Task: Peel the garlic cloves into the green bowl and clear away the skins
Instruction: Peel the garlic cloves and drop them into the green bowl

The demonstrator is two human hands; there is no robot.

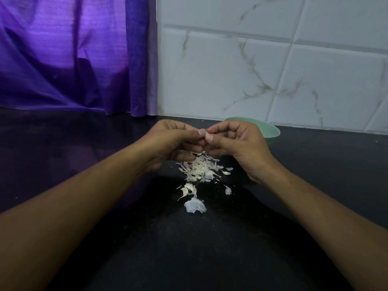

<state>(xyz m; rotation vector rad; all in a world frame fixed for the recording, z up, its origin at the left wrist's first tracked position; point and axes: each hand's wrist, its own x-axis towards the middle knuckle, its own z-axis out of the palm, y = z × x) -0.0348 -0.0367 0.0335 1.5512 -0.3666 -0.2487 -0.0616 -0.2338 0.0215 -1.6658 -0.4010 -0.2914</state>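
This looks like a home kitchen. A dark, speckled stone counter [84,143] runs back to a wall of white, marble-veined tiles [273,70], and a purple curtain [63,59] hangs down to it on the left. A green bowl [271,131] sits near the tiles, and papery garlic skins [199,168] lie heaped on the counter.

The scene is dim and bluish; the strongest light glows through the purple curtain [63,49] at the upper left, backlit and mottled; the tiled wall [262,70] is weakly, evenly lit, without glare; the black counter [189,248] swallows detail, looks grainy and carries a faint violet reflection at left; the garlic skins [199,168] stand out pale; the left forearm [63,217] and right forearm [325,217] look stretched toward the corners; the tile lines slant and bow slightly; focus is soft throughout.
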